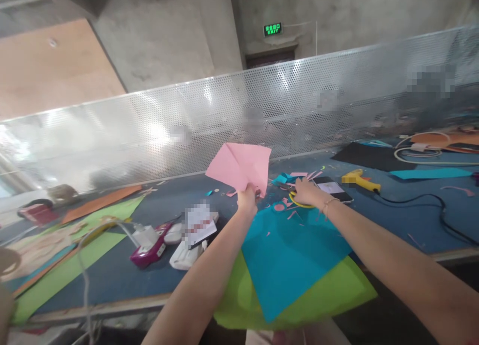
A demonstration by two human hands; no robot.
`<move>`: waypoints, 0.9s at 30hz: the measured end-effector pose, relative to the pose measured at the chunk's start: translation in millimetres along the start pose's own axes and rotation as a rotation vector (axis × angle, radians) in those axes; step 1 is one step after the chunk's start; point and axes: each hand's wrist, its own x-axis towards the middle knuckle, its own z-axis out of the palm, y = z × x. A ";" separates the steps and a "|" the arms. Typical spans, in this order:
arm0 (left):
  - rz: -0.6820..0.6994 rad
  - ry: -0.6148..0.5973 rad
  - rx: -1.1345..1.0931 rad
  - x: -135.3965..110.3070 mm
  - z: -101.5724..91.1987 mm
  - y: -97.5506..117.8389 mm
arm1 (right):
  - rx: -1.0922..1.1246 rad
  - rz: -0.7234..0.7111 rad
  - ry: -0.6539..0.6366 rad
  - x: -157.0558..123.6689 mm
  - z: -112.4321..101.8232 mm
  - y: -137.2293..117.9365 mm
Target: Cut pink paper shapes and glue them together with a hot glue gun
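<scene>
My left hand [247,200] is closed on the lower edge of a pink sheet [239,166], which looks like felt or soft paper, and holds it up above the table. Lower and to the right, my right hand [307,191] is closed on yellow-handled scissors [299,202]; their dark blades point left and are partly blurred. Beneath both hands lies a blue sheet [295,255], overhanging the table's front edge on top of a lime-green sheet [348,290]. Pink scraps [294,214] and crumpled blue pieces [282,178] are scattered around the scissors.
A yellow glue gun [361,180] with a black cord lies right of a phone [333,188]. Left are a purple power strip [151,253], a white power strip [183,258] and green sheets [93,250]. A perforated metal screen [194,125] runs along the back.
</scene>
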 end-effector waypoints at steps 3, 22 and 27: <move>0.050 -0.022 0.022 -1.0 -0.4 -0.7 | -0.016 0.042 -0.019 -0.4 -4.4 1.1; 0.161 0.065 -0.076 7.0 -5.2 -3.3 | 0.462 0.035 -0.052 -1.4 -18.2 -4.7; 0.113 0.053 -0.004 6.8 -4.7 -0.8 | 0.714 -0.010 -0.094 -5.8 -13.9 -21.1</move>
